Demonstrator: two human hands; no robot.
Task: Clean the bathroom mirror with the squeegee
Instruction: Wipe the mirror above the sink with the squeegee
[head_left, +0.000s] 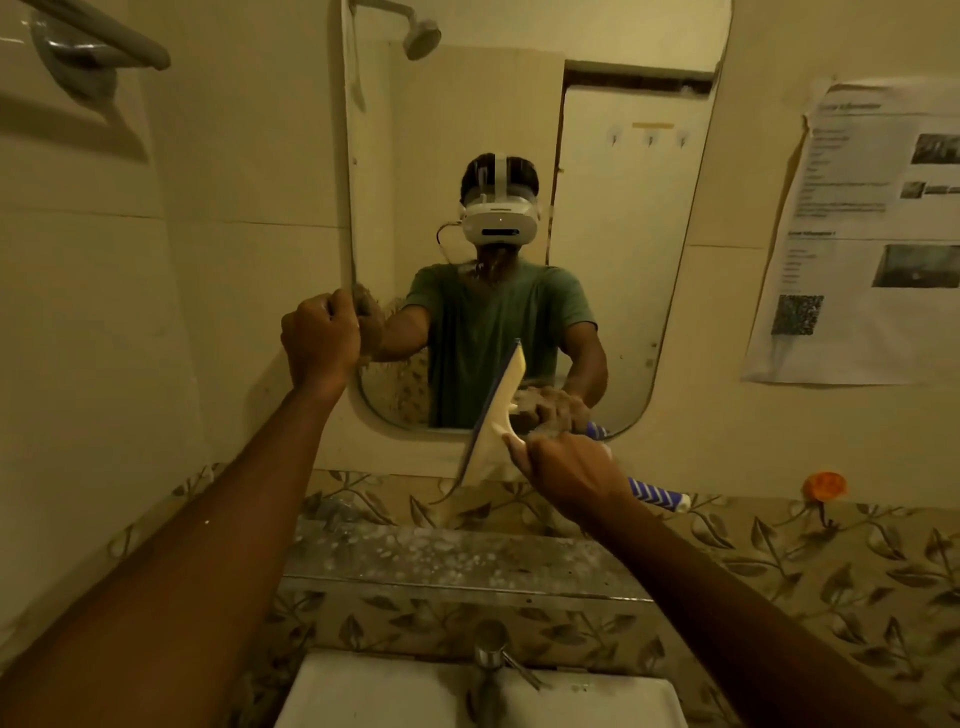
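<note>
One squeegee (496, 415), cream-bodied with a blue rubber edge and a blue-and-white striped handle, sits against the lower right part of the bathroom mirror (623, 234). Its blade stands nearly upright, its top leaning slightly right. The upper half is over the glass and the lower half hangs past the mirror's bottom rim onto the wall. The person's right hand (566, 467) grasps the handle close behind the blade, so the blade lies to the left of the grip and the striped handle end sticks out to the lower right. The left hand (319, 338) is clenched at the mirror's left edge, well apart from the tool; whether it holds a cloth or sponge cannot be told. Open glass stretches up and to the left of the blade, while the bottom rim and rounded lower right corner are close, leaving little room downward. Below are a speckled shelf (457, 561), a tap (491, 654) and a white basin (363, 691); a printed notice (872, 234) hangs on the wall to the right.
</note>
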